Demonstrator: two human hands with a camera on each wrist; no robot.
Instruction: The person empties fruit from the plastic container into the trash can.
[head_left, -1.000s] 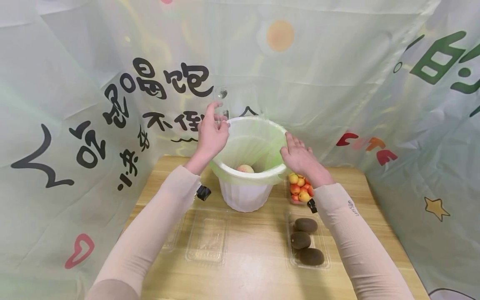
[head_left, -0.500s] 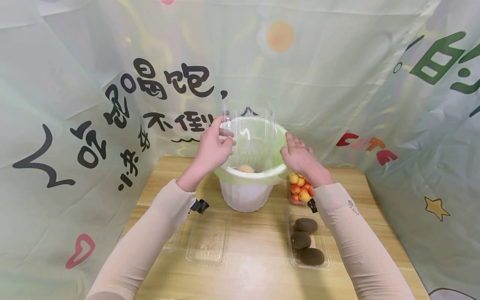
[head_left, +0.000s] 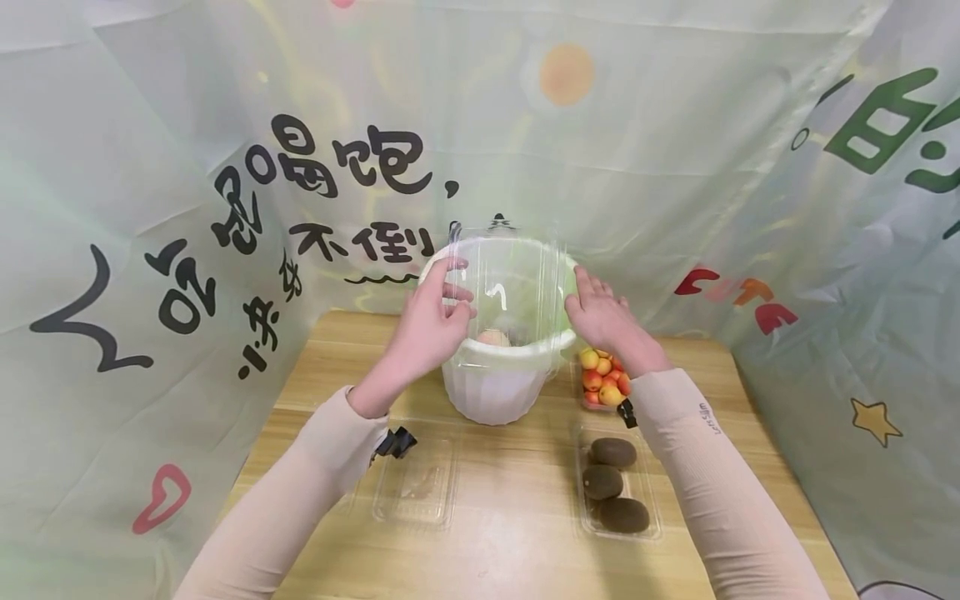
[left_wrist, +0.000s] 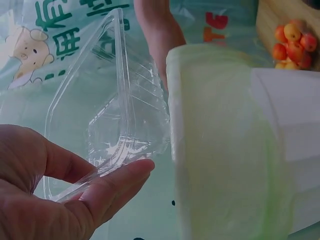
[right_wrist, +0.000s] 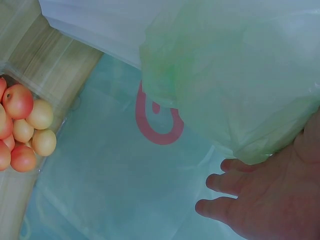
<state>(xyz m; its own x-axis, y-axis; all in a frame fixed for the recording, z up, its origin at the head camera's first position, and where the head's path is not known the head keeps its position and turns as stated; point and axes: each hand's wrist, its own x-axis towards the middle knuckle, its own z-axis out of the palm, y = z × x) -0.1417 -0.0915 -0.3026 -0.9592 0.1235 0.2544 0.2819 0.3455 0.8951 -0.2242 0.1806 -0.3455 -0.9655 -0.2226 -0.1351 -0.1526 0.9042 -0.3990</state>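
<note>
My left hand [head_left: 435,321] pinches the edge of a clear plastic fruit box [left_wrist: 122,100] between thumb and fingers. In the head view the box stands tilted over the mouth of a white bin [head_left: 495,392], which has a thin pale green bag [right_wrist: 210,90] folded over its rim. Through the clear plastic, a round peach-like fruit [head_left: 493,337] shows inside the bin. My right hand [head_left: 607,321] rests against the right side of the rim. Several of its fingers [right_wrist: 222,182] stretch out straight beside the bag in the right wrist view; its thumb is hidden there.
Right of the bin, a clear box holds small red and yellow fruits [head_left: 603,379]. Nearer stands a clear tray with three brown kiwis [head_left: 613,482]. Another clear tray [head_left: 416,500] lies at front left, and a printed cloth [head_left: 660,167] hangs round the wooden table [head_left: 510,517].
My left hand has brought the clear box from the bin's far left side to over its mouth, lowering it and moving it toward me. My right hand has stayed at the rim.
</note>
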